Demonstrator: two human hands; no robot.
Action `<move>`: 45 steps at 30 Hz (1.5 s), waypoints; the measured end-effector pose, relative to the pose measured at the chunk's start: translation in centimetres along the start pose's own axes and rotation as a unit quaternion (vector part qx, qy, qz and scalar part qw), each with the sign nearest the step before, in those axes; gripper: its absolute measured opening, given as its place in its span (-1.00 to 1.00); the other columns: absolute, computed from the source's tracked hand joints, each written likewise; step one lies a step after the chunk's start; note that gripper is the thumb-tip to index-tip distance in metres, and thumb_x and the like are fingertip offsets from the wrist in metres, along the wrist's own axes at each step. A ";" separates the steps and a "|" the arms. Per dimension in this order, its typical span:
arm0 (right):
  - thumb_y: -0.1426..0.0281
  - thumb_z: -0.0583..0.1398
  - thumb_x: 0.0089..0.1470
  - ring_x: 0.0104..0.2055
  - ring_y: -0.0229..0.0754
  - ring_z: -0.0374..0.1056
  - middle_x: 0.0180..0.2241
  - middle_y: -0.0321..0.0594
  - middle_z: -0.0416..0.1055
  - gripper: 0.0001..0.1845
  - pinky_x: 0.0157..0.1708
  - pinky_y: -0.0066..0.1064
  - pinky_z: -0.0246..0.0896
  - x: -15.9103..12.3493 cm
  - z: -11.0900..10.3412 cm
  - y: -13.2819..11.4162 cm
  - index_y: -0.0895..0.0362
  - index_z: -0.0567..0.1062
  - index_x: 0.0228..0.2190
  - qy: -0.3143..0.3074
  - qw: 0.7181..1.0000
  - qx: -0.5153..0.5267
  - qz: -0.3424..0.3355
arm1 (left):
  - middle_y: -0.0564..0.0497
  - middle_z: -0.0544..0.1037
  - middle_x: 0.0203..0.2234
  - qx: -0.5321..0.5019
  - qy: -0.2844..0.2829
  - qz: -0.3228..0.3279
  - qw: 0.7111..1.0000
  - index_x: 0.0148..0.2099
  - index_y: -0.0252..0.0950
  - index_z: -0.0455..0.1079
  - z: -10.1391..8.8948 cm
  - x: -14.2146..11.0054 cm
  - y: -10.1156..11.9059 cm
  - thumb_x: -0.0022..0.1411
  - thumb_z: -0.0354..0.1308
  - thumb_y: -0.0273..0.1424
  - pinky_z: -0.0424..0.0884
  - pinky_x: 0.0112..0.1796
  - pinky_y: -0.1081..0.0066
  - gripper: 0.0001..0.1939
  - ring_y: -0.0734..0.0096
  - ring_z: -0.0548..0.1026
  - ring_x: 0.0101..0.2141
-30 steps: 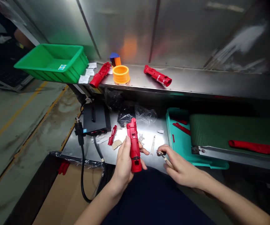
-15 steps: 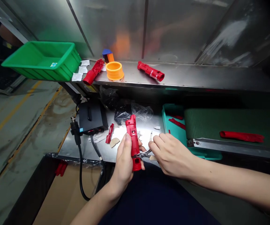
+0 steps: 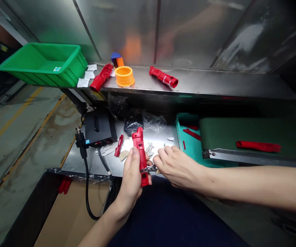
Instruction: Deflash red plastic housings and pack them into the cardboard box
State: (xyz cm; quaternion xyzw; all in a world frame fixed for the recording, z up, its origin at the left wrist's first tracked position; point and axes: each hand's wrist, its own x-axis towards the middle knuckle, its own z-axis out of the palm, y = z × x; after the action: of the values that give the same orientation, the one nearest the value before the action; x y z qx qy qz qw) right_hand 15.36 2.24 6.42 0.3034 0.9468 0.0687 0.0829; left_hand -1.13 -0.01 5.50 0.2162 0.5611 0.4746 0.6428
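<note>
My left hand (image 3: 131, 178) is wrapped round a red plastic housing (image 3: 140, 152), holding it upright over the near edge of the steel bench (image 3: 94, 163). My right hand (image 3: 175, 166) is closed on small metal pliers (image 3: 150, 168) whose jaws touch the lower side of the housing. Small white plastic bits (image 3: 149, 148) and a thin red part (image 3: 118, 146) lie on the bench just behind my hands.
A black box (image 3: 99, 128) with a cable sits at bench left. A teal tray (image 3: 191, 145) and a green conveyor belt (image 3: 240, 133) carrying a red part (image 3: 258, 146) lie right. The upper shelf holds a green bin (image 3: 44, 65), an orange ring (image 3: 124, 76) and two red housings (image 3: 163, 77).
My right hand has moved left from the bench to the housing and brought the pliers' jaws against its lower side. The view has shifted slightly.
</note>
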 end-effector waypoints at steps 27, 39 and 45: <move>0.32 0.13 0.27 -0.26 -0.02 0.42 -0.22 -0.02 0.49 -0.74 -0.31 -0.25 0.30 2.1 7.4 -1.0 0.23 0.43 -0.09 -0.083 0.974 0.182 0.106 | -0.02 0.56 -0.42 -0.018 -0.008 0.049 0.999 -0.19 -0.25 0.47 -5.1 5.2 -0.6 0.19 0.27 0.13 0.48 -0.61 0.41 -0.49 0.29 0.56 -0.49; 0.15 0.27 0.30 0.05 0.01 0.43 0.02 -0.11 0.47 -0.64 0.06 0.00 0.38 -1.9 25.7 -7.4 0.16 0.51 -0.04 -0.117 0.892 0.314 0.304 | -0.01 0.60 -0.30 -0.117 -0.041 -0.012 0.992 -0.03 -0.26 0.48 -5.5 6.3 1.1 0.22 0.36 -0.15 0.62 -0.33 0.31 -0.62 0.25 0.61 -0.31; 0.26 0.25 0.34 0.00 -0.04 0.47 0.03 -0.11 0.48 -0.71 0.01 -0.07 0.45 -1.0 27.0 -4.4 0.15 0.50 0.01 -0.048 0.843 0.346 0.409 | -0.09 0.61 -0.33 -0.131 -0.078 -0.030 0.988 -0.12 -0.28 0.55 -3.8 4.9 1.9 0.33 0.19 -0.02 0.61 -0.37 0.25 -0.59 0.18 0.59 -0.33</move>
State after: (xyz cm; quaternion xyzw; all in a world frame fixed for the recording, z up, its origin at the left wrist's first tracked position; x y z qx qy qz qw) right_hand 19.06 0.24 -20.66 0.6751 0.6937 -0.2503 -0.0177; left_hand -5.71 4.05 3.46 0.1494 0.4483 0.5067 0.7211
